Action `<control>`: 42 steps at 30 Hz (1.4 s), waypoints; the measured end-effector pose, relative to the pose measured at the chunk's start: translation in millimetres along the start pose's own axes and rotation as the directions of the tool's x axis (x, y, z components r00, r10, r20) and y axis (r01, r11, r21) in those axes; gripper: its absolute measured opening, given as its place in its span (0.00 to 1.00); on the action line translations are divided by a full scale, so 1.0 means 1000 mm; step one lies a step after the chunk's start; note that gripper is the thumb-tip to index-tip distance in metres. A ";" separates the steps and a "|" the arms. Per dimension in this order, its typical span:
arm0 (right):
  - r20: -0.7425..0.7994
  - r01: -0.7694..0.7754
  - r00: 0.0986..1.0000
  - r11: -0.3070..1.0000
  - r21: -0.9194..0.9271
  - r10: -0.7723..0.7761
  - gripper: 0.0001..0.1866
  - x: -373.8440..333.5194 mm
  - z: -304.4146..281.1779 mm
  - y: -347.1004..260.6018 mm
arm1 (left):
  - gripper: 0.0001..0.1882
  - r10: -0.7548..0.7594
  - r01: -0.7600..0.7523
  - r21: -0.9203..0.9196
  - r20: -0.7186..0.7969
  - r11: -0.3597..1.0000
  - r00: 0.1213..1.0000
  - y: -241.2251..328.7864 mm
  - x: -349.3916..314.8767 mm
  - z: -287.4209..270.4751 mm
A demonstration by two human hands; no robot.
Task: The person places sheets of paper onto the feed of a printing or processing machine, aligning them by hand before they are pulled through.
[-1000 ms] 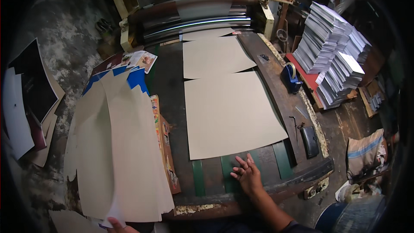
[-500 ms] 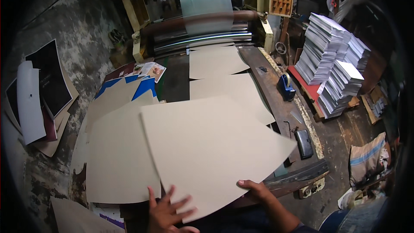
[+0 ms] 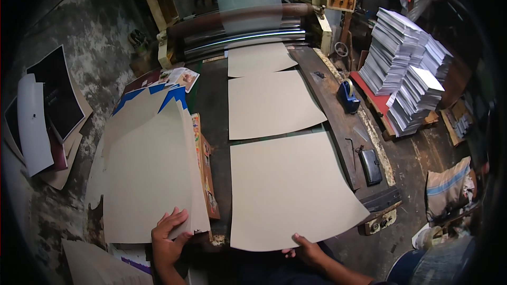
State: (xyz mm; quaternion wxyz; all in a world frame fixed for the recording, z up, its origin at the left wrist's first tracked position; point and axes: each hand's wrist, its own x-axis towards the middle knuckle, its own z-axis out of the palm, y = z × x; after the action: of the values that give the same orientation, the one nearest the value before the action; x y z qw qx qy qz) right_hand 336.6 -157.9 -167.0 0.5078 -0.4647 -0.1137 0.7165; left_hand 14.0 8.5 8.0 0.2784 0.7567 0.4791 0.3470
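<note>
1. Currently, my right hand (image 3: 310, 252) is pinching the front sheet (image 3: 293, 190) by its near edge.
2. The front sheet is lying nearside of the rollers (image 3: 243, 37).
3. My left hand (image 3: 169, 240) is touching the board stack (image 3: 148, 163), near-left of the rollers; whether it is grasping, I cannot tell.

Table (image 3: 214, 92): three sheets (image 3: 276, 105) in a row, rollers (image 3: 245, 37) behind
Left of row: sheet pile (image 3: 148, 166)
Right of row: tape dispenser (image 3: 348, 99), behind case (image 3: 371, 168)
Board (image 3: 371, 92), far right: paper stacks (image 3: 396, 50) on it

Dark table (image 3: 214, 89) under beige sheets (image 3: 274, 104), blue tape dispenser (image 3: 349, 100) and black case (image 3: 371, 167)
</note>
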 end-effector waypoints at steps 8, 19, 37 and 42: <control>0.044 0.051 0.997 0.980 0.193 -0.060 0.30 0.058 0.000 -0.033 | 0.23 -0.428 0.374 -0.289 -0.150 0.881 0.891 0.011 -0.006 0.001; -0.285 0.149 0.955 0.968 0.200 -0.088 0.33 0.070 0.032 -0.032 | 0.21 0.177 -0.188 -0.031 -0.215 0.982 0.960 0.043 -0.021 0.019; -0.101 -0.056 0.994 0.996 -0.073 0.049 0.18 -0.023 -0.013 0.002 | 0.35 0.183 -0.206 0.218 0.118 0.954 0.976 0.009 0.022 -0.041; -0.058 -0.078 0.996 0.993 -0.088 0.073 0.19 -0.044 -0.006 0.016 | 0.37 0.156 -0.183 0.360 0.103 0.915 0.982 0.018 -0.009 -0.022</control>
State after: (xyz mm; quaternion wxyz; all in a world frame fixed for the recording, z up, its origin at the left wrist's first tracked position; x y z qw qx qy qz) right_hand 333.7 -203.5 -156.5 0.4616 -0.5107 -0.1144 0.7163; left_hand 3.8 -4.9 32.6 0.1174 0.8461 0.4578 0.2465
